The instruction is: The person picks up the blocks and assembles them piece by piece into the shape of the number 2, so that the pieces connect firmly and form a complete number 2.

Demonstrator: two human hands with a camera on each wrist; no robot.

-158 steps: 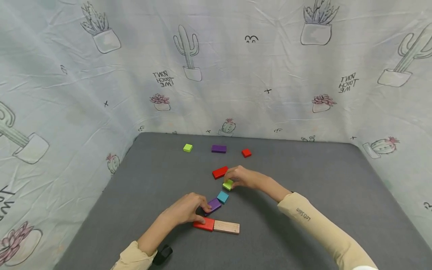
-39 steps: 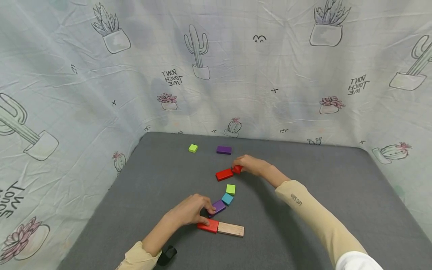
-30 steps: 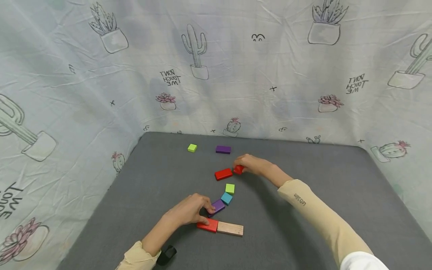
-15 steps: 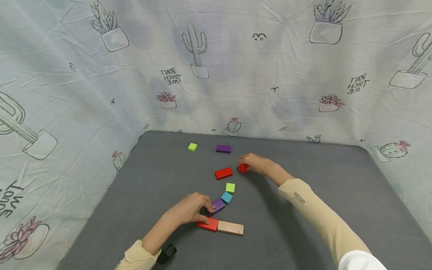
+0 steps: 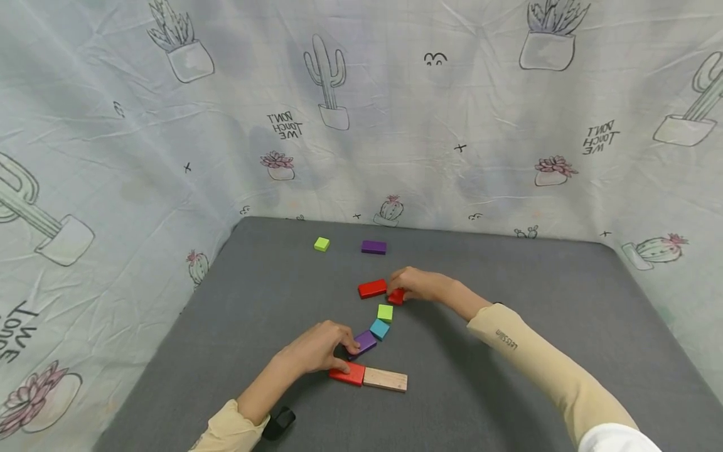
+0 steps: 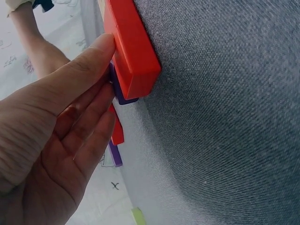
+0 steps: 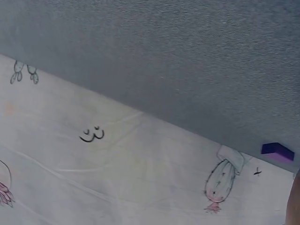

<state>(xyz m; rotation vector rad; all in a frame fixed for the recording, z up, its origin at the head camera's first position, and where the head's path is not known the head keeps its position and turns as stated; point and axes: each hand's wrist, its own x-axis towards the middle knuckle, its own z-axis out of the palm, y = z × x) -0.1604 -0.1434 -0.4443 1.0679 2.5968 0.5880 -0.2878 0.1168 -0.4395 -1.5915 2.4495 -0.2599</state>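
Pinching small red block (image 5: pixel 396 297) in right hand (image 5: pixel 418 285) — my fingers clamped on it. Block sat just off right end of long red block (image 5: pixel 372 289), whose long axis slanted away from me toward right, and just beyond green block (image 5: pixel 385 313). Right hand nearer both. Left hand (image 5: pixel 316 348) lay closer to me, thumb and fingers apart — thumb on near red block (image 5: pixel 353 375), fingertip on purple block (image 5: pixel 366 342).

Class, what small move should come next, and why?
Perhaps ease the small red block, pinched by the right hand, against the nearer green block to extend its line: the blue block lies at its near side, the red just beyond.
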